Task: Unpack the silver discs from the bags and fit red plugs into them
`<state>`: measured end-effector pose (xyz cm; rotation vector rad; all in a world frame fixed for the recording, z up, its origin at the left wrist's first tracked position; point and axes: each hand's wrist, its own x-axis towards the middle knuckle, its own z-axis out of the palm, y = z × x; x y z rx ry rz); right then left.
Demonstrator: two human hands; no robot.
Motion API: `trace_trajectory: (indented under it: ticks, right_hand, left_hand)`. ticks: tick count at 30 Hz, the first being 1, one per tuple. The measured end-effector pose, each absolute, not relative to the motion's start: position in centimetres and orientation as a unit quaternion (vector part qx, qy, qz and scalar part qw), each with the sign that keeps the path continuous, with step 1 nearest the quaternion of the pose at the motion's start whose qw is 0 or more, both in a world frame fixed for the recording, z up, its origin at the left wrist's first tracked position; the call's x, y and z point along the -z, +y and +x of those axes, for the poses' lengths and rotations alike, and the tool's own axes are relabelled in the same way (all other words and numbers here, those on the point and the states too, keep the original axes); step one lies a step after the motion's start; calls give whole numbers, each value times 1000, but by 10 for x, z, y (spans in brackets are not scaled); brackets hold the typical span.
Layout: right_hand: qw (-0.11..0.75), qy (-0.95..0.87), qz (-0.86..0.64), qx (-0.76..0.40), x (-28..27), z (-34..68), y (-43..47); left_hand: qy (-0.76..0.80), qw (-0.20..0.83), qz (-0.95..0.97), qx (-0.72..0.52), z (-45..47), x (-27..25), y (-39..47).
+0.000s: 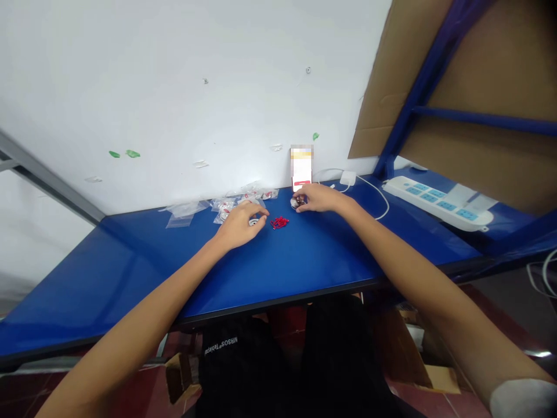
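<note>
My left hand (243,224) rests low over the blue table, its thumb and index finger apart. Under its curled fingers shows part of a small round white-and-grey disc (253,222), which does not look pinched. Between both hands lies a little heap of thin red pieces (279,222), too small to name. The fingertips of my right hand (319,198) are closed down at small shiny whitish and brown pieces (296,202); exactly what they pinch is hidden. Behind my left hand lie several clear plastic bags (224,208) with small red and silver contents.
A lit phone (301,167) leans against the white wall behind my right hand. Flat clear bags (183,213) lie on the blue table (278,267). To the right are a white charger (348,177) with its cable and a white power strip (437,203) beside a blue frame.
</note>
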<state>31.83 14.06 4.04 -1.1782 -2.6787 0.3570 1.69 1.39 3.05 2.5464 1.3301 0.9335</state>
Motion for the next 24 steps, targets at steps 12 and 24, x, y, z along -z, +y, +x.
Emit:
trace_trajectory:
  ticks: [12,24]
  right_hand:
    - [95,-903,-400,-129,-31,317,143]
    - [103,-903,-382,-169,-33,321,147]
  left_hand:
    - [496,32,818,-289,3,-35,22]
    - [443,48,867,-221,-15,-40,26]
